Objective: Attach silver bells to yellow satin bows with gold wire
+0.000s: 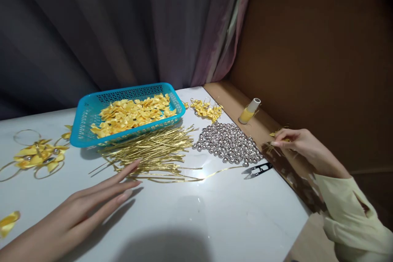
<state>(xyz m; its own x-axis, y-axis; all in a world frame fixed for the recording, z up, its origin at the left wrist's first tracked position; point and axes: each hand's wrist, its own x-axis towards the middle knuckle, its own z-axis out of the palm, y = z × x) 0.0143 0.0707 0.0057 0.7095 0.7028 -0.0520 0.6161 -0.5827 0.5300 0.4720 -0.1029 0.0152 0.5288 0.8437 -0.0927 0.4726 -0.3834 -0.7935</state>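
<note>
My left hand (89, 206) reaches in low over the white table with its fingers stretched out and holds nothing. Its fingertips are at the near edge of a pile of gold twist ties (153, 149). At the right, beyond the table's edge, my right hand (302, 145) has thumb and fingers pinched together. Small gold and yellow bits show around those fingertips, but what they hold is too small to make out. Thread snips (259, 169) lie between the hands, just in front of a heap of silver heart-shaped beads (229, 141).
A blue basket (76, 125) holds many yellow ribbon bows. Finished-looking yellow bows with loops lie at left (39, 156) and behind the beads (207, 109). A yellow-and-white spool (249, 111) stands on the brown ledge. A yellow bow (8, 224) lies near left.
</note>
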